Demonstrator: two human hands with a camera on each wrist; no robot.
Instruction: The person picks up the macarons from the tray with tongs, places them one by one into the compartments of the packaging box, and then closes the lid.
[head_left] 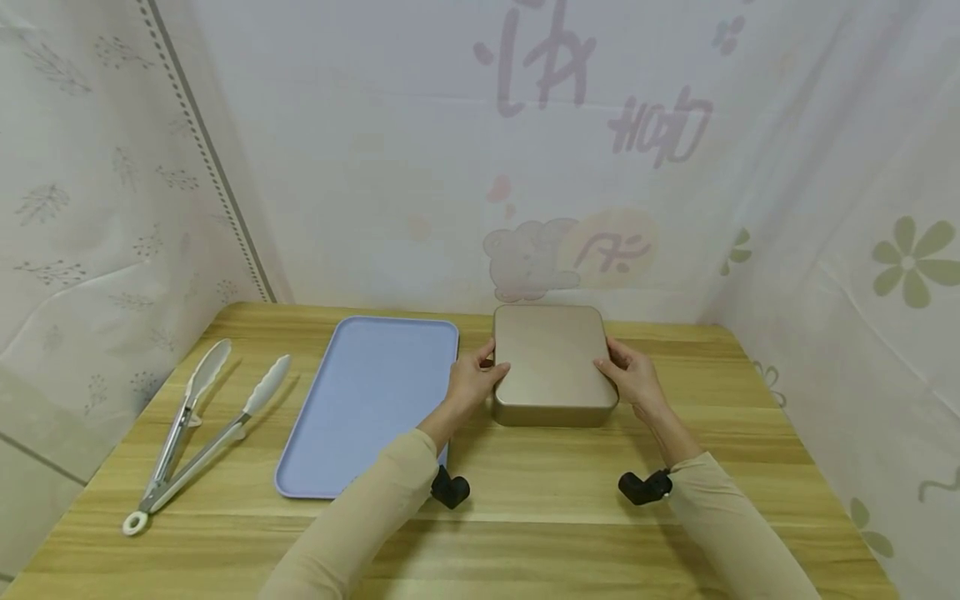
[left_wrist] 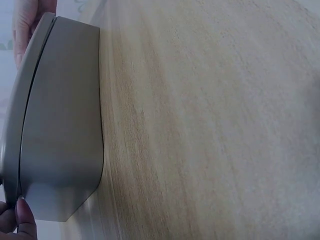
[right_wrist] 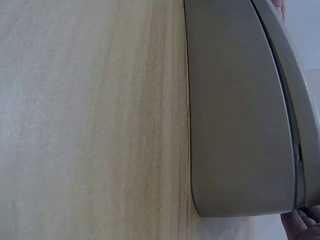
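Note:
A square, champagne-coloured metal tin (left_wrist: 62, 115) stands on the wooden table with its lid (head_left: 551, 354) on top. My left hand (head_left: 472, 377) grips the lid's left side, thumb on the top edge and fingers at the rim. On the opposite side my right hand (head_left: 636, 379) pinches the lid the same way. Both wrist views show a narrow dark seam between lid and body, a little wider in the right wrist view. What the tin holds is hidden.
Left of the tin lies a blue rectangular tray (head_left: 382, 392), partly behind my left forearm. Farther left, metal tongs (head_left: 191, 450) with pale tips lie spread on the table (head_left: 540, 550). Printed curtains (head_left: 360, 167) enclose the back and sides.

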